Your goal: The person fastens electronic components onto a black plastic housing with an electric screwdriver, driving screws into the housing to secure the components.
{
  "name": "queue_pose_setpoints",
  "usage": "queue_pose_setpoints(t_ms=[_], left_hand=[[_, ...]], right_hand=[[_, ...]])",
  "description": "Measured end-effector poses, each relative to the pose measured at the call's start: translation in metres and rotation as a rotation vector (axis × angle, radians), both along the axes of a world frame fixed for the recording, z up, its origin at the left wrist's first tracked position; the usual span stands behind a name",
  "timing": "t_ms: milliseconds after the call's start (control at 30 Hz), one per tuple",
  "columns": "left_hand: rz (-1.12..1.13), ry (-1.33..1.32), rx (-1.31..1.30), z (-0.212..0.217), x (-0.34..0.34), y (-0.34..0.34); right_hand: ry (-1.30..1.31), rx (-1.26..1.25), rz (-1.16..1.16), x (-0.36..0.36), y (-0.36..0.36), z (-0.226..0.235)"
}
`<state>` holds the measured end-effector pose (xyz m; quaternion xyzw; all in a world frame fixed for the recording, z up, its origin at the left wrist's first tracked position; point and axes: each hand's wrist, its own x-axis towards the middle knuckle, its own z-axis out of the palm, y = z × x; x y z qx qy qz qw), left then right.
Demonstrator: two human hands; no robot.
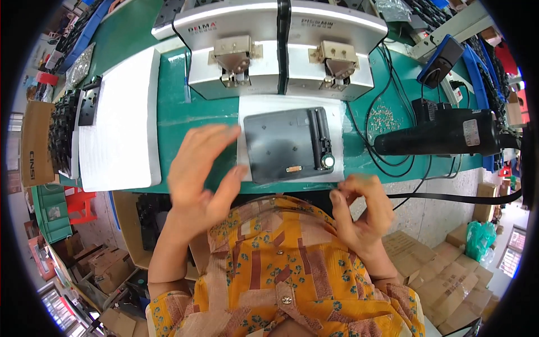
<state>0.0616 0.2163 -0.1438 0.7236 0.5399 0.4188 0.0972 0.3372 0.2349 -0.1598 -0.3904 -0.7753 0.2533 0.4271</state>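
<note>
Fingers [210,137] of the left hand [199,174] are spread wide and flat, holding nothing, hovering at the left edge of the dark plate [289,143], thumb tip about touching its near-left corner. Right hand [362,210] sits near the body, just past the surface's [174,112] near edge; its fingers are pinched narrow, tips together. Cannot tell if sth small is between them, too tiny to see.

Plate lies on a white foam pad [337,106], centre of the green surface, in front of two grey presses [281,50].

Step, by my read: between placements. Left hand looks set to steady or shift the plate, right hand readying a small part. Next move prob needs a flat press w/ the left palm and a fine, aimed pinch w/ the right.

Materials: plate is matte black, rectangular, rounded corners, w/ a ribbed strip at right, a shiny round cap [328,162] and small brass-coloured tab [293,168]. Pad soft, white. Presses smooth grey metal. Far right, a black power driver [438,137] w/ looping cables, plus loose screws [384,115].
</note>
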Motion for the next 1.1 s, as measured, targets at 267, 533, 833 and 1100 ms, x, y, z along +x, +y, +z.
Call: queue_pose_setpoints(t_ms=[267,533,833,1100], left_hand=[[0.001,0.192,-0.070,-0.046,-0.005,-0.025],[0.110,0.161,0.012,-0.049,0.011,-0.038],[0.027,0.257,-0.013,-0.040,0.006,-0.027],[0.073,0.343,-0.020,-0.036,0.016,-0.039]], right_hand=[[-0.097,-0.031,-0.085,-0.001,0.008,-0.021],[-0.207,-0.065,-0.050,-0.006,0.028,-0.016],[-0.226,-0.118,-0.034,-0.006,0.030,-0.014],[-0.229,-0.039,-0.067,-0.012,0.024,-0.020]])
